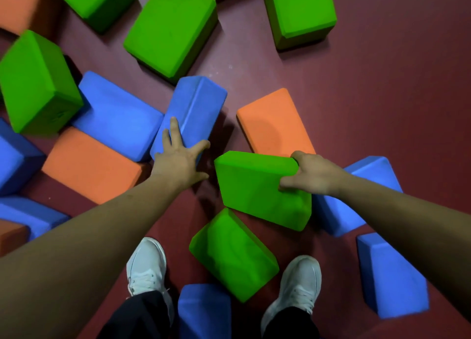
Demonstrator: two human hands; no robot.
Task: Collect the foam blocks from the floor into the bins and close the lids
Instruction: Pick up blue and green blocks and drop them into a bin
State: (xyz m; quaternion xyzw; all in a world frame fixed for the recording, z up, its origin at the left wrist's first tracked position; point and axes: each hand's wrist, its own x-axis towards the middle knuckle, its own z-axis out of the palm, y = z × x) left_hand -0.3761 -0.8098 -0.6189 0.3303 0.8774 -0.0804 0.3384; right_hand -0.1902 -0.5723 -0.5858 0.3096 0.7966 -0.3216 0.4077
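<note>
Gripping green block point(257, 188), R hand point(314, 175) (grip part-hidden); L hand point(178, 157) on blue block point(196, 104).

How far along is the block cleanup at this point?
Nothing visibly done: no bin is in view. In hand: right hand grips a green block, left hand touches a blue block. Left: the other blocks scattered on the floor, plus lids.

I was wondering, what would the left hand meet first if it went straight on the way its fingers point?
The tilted blue block right ahead: the left hand has its spread fingers over the block's near end, seemingly touching it, though depth is hard to judge.
</note>
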